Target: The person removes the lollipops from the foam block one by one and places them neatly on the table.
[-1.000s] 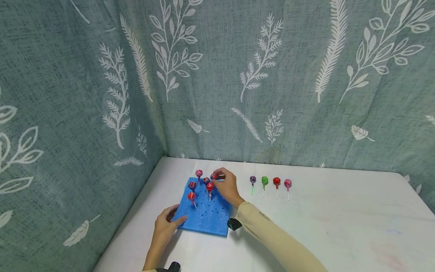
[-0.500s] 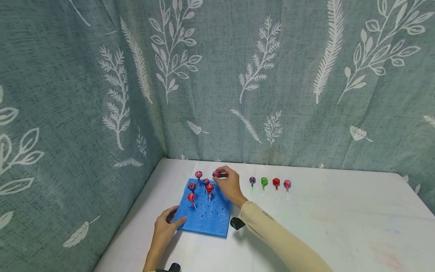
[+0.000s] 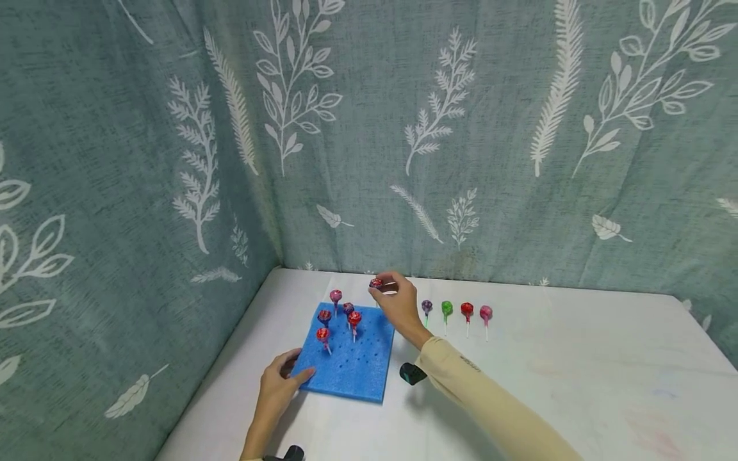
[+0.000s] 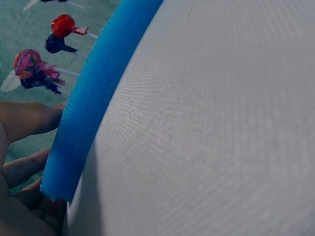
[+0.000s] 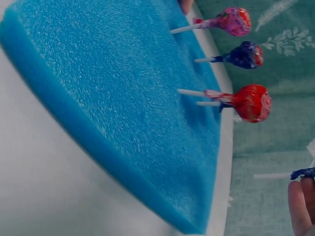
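Observation:
My right hand (image 3: 401,306) pinches a lollipop (image 3: 376,283) above the far right corner of a blue foam board (image 3: 346,379). That lollipop has a red top and dark blue wrapper; in the right wrist view its white stick (image 5: 272,175) hangs free, apart from the foam. My left hand (image 3: 277,385) grips the board's near left corner, thumb on the top face and fingers along the side. Several lollipops, such as a red one (image 3: 354,317) and a pink one (image 3: 336,295), stand stuck into the board's far left part. Small holes dot the foam.
Right of the board, several lollipops lie in a row on the white table (image 3: 548,384): purple (image 3: 426,307), green (image 3: 446,308), red (image 3: 467,309) and pink (image 3: 486,312). A grey-green leaf-print curtain (image 3: 357,147) hangs behind and at the left.
My right hand has moved right and away from the planted lollipops with its lollipop, whose stick has turned from sideways to pointing down. My left hand stays at the board's corner.

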`<state>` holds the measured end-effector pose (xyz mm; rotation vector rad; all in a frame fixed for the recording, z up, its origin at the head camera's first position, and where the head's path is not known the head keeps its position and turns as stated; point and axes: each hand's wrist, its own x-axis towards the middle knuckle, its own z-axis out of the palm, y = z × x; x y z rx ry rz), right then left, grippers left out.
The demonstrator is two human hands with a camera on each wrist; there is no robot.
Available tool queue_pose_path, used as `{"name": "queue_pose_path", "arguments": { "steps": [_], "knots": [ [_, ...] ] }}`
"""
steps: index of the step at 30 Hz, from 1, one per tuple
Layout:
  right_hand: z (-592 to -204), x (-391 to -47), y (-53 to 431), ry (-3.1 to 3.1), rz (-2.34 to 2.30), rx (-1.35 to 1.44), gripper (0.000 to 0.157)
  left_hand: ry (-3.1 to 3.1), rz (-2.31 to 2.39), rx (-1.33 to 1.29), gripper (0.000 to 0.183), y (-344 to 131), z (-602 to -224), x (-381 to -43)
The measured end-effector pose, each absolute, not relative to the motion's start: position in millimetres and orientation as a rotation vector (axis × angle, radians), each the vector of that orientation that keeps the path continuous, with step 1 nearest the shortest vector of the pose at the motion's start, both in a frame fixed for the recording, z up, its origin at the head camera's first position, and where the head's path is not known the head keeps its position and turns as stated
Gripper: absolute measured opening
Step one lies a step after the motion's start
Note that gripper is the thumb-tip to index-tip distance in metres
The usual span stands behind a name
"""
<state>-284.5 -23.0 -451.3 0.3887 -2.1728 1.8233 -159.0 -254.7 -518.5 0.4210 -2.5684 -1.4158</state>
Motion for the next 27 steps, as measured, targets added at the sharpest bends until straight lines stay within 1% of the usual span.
{"name": "queue_pose_path", "arguments": {
  "steps": [13, 20, 27],
  "knots": [
    [-443, -283, -5, -2.155, 1.829, 0.405, 0.021, -2.577, -1.442, 0.469, 0.059, -256, -521, -156],
    [-405, -257, 8, -2.149, 1.869, 0.458, 0.024, -2.583, -1.441, 0.474, 0.059, -256, -521, -157],
    [-431, -279, 17, -2.131, 1.88, 0.433, 0.024, -2.592, -1.43, 0.466, 0.058, -254, -519, -160]
  ]
}}
